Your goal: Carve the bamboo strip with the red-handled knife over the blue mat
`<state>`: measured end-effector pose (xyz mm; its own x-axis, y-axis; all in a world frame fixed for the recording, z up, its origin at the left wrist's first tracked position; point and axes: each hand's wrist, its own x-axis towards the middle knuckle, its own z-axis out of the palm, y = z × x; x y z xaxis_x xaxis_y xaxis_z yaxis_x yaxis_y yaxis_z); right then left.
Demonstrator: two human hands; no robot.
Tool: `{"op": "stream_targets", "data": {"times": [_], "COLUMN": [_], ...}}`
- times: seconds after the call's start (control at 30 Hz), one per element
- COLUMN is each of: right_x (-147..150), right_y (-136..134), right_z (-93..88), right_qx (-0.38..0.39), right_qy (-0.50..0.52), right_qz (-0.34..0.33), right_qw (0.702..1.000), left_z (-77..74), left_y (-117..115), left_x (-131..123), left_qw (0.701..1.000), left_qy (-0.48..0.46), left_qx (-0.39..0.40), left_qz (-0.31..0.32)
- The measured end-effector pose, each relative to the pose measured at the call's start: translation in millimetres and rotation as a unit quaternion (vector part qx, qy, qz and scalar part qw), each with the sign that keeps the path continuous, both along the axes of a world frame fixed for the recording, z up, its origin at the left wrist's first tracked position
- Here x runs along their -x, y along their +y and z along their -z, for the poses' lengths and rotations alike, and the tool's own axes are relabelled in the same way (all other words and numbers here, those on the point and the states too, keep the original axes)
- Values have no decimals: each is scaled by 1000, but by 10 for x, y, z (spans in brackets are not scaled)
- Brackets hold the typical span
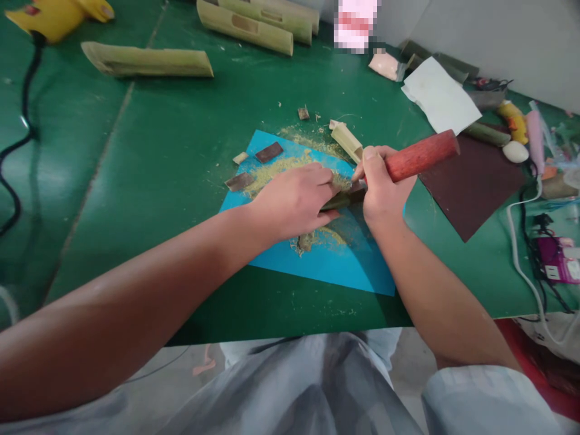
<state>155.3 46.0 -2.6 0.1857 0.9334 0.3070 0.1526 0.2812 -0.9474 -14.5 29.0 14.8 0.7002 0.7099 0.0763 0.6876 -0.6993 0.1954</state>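
Note:
My left hand (294, 199) presses down on a dark green bamboo piece (342, 199) lying on a blue sheet (326, 257), fingers closed over it. My right hand (383, 187) grips a tool by its red wooden handle (421, 156); the working end meets the bamboo piece between my hands and is mostly hidden. Yellowish sawdust (281, 169) is spread over the sheet. Small brown chips (269, 151) and a pale cut bamboo bit (347, 140) lie at the sheet's far edge.
Long split bamboo sections (147, 60) lie at the back of the green table (158, 181). A yellow power tool (54, 18) with a black cord sits far left. Dark sandpaper (473, 187), white paper (439, 96), cables and a purple power strip (559, 260) crowd the right side.

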Motion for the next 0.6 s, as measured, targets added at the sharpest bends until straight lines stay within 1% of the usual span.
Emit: {"op": "stream_targets", "data": {"times": [0.13, 0.37, 0.5, 0.6], "right_x": [12, 11, -5, -10], "right_y": [7, 10, 14, 28], "right_z": [-14, -70, -23, 40], "right_qx": [-17, -35, -48, -50], "right_qy": [9, -12, -12, 8], "right_qz": [2, 47, 41, 43], "right_qw": [1000, 998, 998, 998], "left_z": [5, 12, 18, 35], "left_y": [-1, 2, 7, 8], "left_x": [-5, 2, 5, 12], "left_qw": [1000, 1000, 1000, 1000], "left_qy": [-1, -2, 8, -16], "left_qx": [-9, -20, -23, -25], "left_qz": [0, 4, 8, 9]}}
